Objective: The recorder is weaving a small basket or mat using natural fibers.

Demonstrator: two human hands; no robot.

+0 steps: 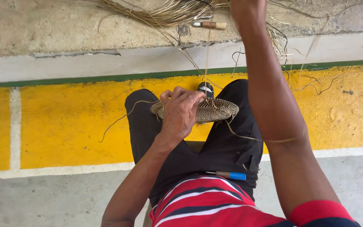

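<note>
Woven disc (209,110) rested on lap, pinched at rim by left hand (179,112). Right hand (248,10) raised toward fibre bundle (164,12), grip unclear. Disc likely light, springy, fray-prone; rim safest hold.

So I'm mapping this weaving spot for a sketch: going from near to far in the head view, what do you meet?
Red striped shirt → blue-handled tool on the lap → left hand gripping the woven disc → green line → wooden-handled tool → right hand up in the pile of fibres.
</note>
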